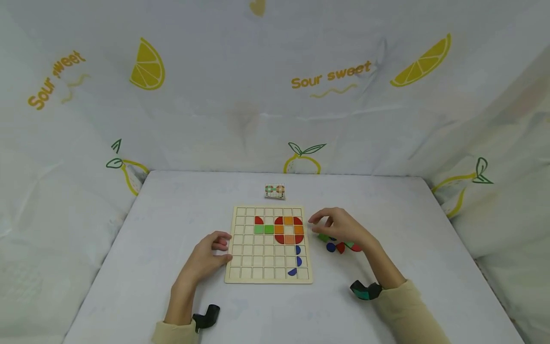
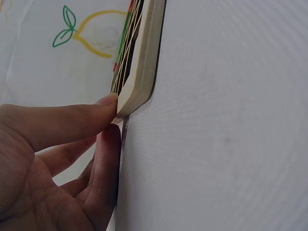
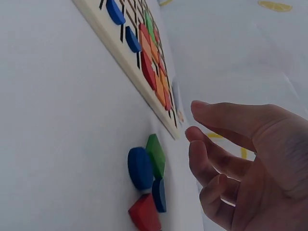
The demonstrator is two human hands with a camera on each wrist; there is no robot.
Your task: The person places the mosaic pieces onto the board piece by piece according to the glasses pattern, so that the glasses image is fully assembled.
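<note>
My left hand (image 1: 205,255) rests at the left edge of a wooden grid board (image 1: 249,263), thumb and fingertips touching the rim some way apart. In the left wrist view, the thumb (image 2: 72,122) lies against the board's edge. My right hand (image 1: 339,224) hovers beside the board's right side, fingers loosely bent, with a gap between thumb and index finger and nothing held. Below it lie loose pieces: a green piece (image 3: 155,156), a blue rounded piece (image 3: 139,168) and a red piece (image 3: 145,212). On the board, red quarter-circles (image 1: 279,239) and orange squares (image 1: 279,230) form a ring.
Green squares (image 1: 269,229) and a red piece (image 1: 259,220) sit left of the ring. Three blue half-circles (image 1: 299,261) lie at the board's lower right. A small pattern card (image 1: 274,191) stands behind the board on the white table (image 1: 180,205). White printed cloth (image 1: 215,119) surrounds the table.
</note>
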